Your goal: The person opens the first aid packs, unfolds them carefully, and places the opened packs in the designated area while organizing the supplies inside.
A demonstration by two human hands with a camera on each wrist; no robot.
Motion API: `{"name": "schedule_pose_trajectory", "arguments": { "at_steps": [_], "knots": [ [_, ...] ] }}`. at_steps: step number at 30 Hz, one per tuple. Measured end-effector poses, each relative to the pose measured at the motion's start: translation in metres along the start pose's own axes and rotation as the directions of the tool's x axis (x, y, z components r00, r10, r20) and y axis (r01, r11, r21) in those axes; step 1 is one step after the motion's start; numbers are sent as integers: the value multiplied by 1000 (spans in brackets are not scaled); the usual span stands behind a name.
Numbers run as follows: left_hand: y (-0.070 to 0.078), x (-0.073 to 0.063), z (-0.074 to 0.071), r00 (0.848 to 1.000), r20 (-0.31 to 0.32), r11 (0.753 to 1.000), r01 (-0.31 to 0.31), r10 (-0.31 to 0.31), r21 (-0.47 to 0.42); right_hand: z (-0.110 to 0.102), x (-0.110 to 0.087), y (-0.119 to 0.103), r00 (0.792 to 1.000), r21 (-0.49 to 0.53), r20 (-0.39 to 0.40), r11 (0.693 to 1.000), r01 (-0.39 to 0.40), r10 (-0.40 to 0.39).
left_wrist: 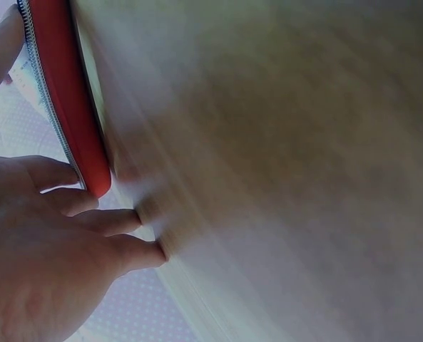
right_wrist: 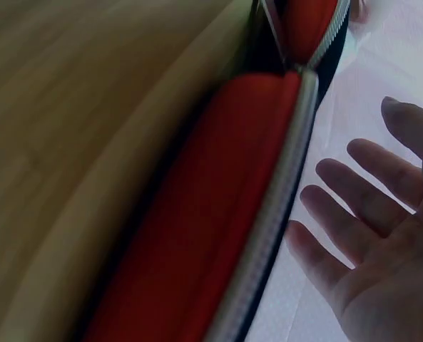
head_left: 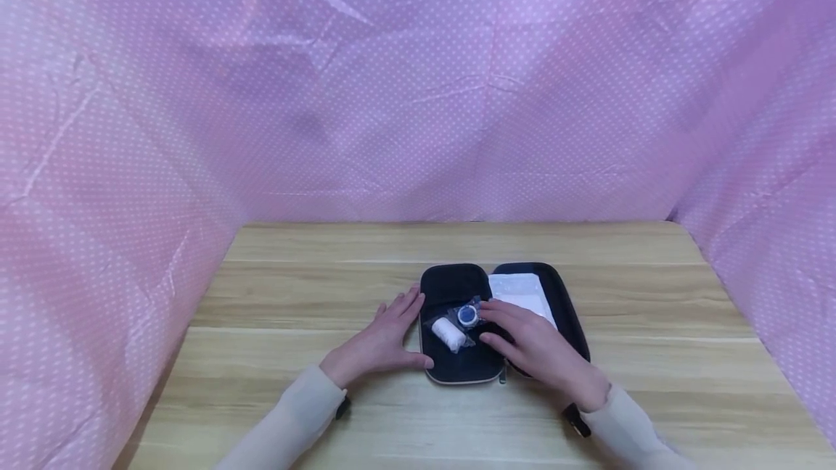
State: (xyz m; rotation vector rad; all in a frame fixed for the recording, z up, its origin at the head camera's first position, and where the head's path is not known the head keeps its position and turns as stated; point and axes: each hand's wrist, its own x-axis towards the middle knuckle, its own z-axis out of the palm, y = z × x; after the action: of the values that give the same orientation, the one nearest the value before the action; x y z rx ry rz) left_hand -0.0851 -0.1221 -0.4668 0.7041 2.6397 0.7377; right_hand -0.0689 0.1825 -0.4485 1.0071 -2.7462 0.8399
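A zippered case [head_left: 453, 281], black inside with a red outer shell [left_wrist: 65, 92], lies unfolded on the table. In its left half are a white roll [head_left: 448, 334] in clear wrap and a small blue-and-white ring-shaped roll [head_left: 467, 315] in clear plastic. A flat white packet [head_left: 519, 289] lies in the right half, partly hidden by my right hand. My left hand [head_left: 385, 339] rests along the case's left edge, fingers and thumb spread against its side. My right hand [head_left: 538, 347] hovers over the case, fingers extended and fingertips beside the ring-shaped roll; the right wrist view shows nothing in it.
The wooden table [head_left: 294, 296] extends to both sides of the case. Pink dotted cloth [head_left: 418, 107] hangs behind the table and along its sides. A zipper pull [head_left: 502, 376] hangs at the case's near edge, between the halves.
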Motion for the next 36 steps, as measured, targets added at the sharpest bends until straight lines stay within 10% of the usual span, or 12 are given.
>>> {"name": "schedule_pose_trajectory", "arguments": {
  "at_steps": [21, 36],
  "knots": [
    [0, -2, -1, 1000, 4, 1000, -5, 5, 11, 25, 23, -18, 983, -48, 169, 995, 86, -77],
    [5, -3, -5, 999, 25, 999, 32, -32, 3, 11, 22, -17, 997, 130, 39, 989, -70, 65]
  ]
}}
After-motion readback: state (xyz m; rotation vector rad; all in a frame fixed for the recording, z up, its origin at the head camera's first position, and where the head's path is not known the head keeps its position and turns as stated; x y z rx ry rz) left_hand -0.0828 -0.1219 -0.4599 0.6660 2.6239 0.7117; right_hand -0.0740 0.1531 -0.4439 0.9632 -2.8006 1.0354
